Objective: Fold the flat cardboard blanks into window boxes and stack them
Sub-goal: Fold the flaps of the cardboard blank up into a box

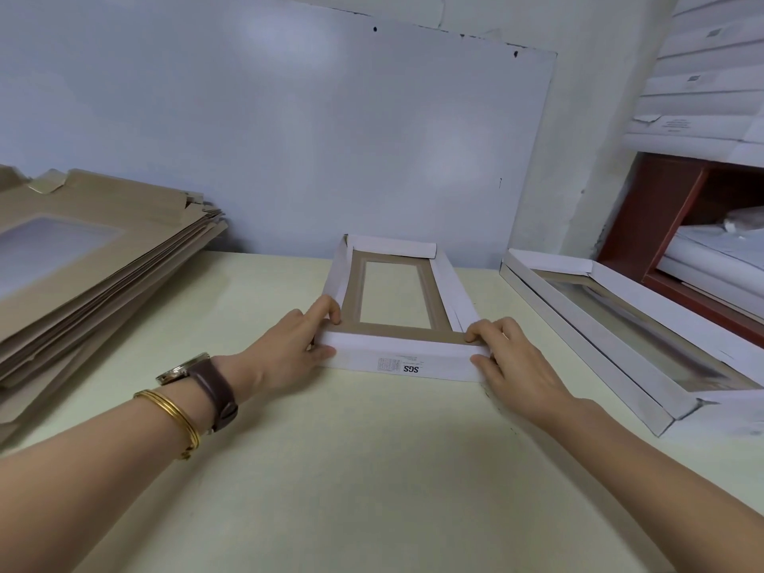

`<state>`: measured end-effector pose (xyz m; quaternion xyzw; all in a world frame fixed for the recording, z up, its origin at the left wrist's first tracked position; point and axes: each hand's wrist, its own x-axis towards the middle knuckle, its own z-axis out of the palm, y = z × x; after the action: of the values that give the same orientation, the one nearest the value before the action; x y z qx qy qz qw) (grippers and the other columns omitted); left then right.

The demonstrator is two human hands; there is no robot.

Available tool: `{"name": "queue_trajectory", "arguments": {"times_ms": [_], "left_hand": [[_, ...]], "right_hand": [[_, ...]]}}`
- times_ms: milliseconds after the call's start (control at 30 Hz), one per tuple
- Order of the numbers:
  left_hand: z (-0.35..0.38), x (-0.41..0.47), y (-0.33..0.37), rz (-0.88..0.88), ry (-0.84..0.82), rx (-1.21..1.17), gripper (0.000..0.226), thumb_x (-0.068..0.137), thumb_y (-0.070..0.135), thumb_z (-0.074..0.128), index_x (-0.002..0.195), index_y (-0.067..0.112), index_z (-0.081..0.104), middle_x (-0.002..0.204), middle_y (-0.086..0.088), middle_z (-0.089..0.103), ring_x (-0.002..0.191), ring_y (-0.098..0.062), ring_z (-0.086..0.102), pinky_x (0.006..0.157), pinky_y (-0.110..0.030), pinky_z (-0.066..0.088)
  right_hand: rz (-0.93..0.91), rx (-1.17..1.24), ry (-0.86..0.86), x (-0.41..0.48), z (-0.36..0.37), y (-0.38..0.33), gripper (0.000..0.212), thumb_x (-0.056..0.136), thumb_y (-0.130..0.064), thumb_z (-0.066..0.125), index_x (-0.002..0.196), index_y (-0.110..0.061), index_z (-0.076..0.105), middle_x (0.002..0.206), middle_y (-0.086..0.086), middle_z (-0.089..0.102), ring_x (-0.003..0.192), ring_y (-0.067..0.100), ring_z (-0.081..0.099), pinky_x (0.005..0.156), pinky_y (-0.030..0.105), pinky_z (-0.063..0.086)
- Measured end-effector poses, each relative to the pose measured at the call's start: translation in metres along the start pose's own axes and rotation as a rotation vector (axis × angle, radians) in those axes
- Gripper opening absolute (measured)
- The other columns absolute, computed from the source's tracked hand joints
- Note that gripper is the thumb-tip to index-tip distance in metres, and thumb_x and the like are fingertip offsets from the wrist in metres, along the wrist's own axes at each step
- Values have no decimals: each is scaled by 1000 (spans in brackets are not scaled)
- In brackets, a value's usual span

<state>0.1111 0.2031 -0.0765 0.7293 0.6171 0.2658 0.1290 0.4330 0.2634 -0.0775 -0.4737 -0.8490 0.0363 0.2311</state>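
Half-formed window box (403,329) at table (330,469) centre, open side up, brown inside, white outside. Near wall folded up, print reads "SGS" (410,369) upside down; small text beside it too fine to read.

Left hand (297,345) pinches near-left corner, thumb on outer wall, fingers over rim. Right hand (508,357) grips near-right corner the same way.

Flat blanks (103,258) stacked at left, brown side up. Finished box (620,324) at right, well apart. White stacked boxes (703,76) top right, labels unreadable. Watch (198,374) and gold bangles (173,415) on left wrist.
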Motion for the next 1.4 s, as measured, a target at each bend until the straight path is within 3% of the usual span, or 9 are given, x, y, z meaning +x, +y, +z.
{"name": "queue_trajectory", "arguments": {"times_ms": [100,200,333,533,767,967,1167,1267,1400], "left_hand": [[2,0,-1,29,10,3,32,92,13,52,103,36,32,86,11,46,82,-8,38,65,-22,33],[5,-1,-3,38,-3,12,30,94,15,48,100,41,36,93,20,48,90,-14,36,68,-19,33],[7,-3,-7,20,-21,-3,23,93,21,51,104,38,41,100,6,56,93,-13,33,70,-19,34],[11,-5,-3,12,12,3,20,96,18,48,108,33,45,98,2,58,94,-18,32,75,-25,37],[13,-8,0,42,127,70,19,93,15,56,109,26,57,110,4,40,101,-17,30,84,-25,34],[15,-10,3,68,171,201,16,93,15,53,103,27,56,98,21,53,96,-16,27,82,-31,24],[14,-9,4,109,148,256,17,92,13,50,104,24,55,96,17,54,99,-12,30,84,-31,23],[13,-8,4,121,133,266,18,92,12,48,104,25,53,96,16,53,100,-9,30,83,-30,23],[13,-8,5,98,95,262,18,93,11,45,103,24,52,96,13,52,100,-13,32,84,-32,29]], "right_hand": [[10,-36,11,-1,-1,-2,21,96,-18,49,109,-35,46,116,-10,33,82,27,57,75,41,50],[15,-85,-21,-1,-1,-4,18,98,-20,46,113,-29,50,122,-5,31,80,29,58,74,42,51],[-18,-88,-85,-3,-1,-5,23,98,-26,46,121,-25,50,121,-7,31,87,21,54,77,39,50],[-27,-114,-118,-3,-2,-6,27,98,-22,48,124,-24,49,121,-10,38,89,12,46,76,33,47],[-66,-196,-102,0,-3,-7,24,98,-18,46,121,-23,51,119,-7,47,108,17,44,84,35,46],[-48,-221,-119,1,0,-6,33,98,-21,46,131,-22,51,119,-2,46,105,23,50,86,34,43],[39,-107,-172,7,5,-1,39,95,-20,50,134,-25,49,114,-6,45,112,21,48,97,31,27],[106,-47,-199,13,3,-2,47,92,-19,53,139,-23,46,112,-5,41,112,20,42,95,31,23],[161,66,-210,20,0,-6,50,82,-10,62,131,-21,55,119,4,46,114,23,48,96,34,37]]}}
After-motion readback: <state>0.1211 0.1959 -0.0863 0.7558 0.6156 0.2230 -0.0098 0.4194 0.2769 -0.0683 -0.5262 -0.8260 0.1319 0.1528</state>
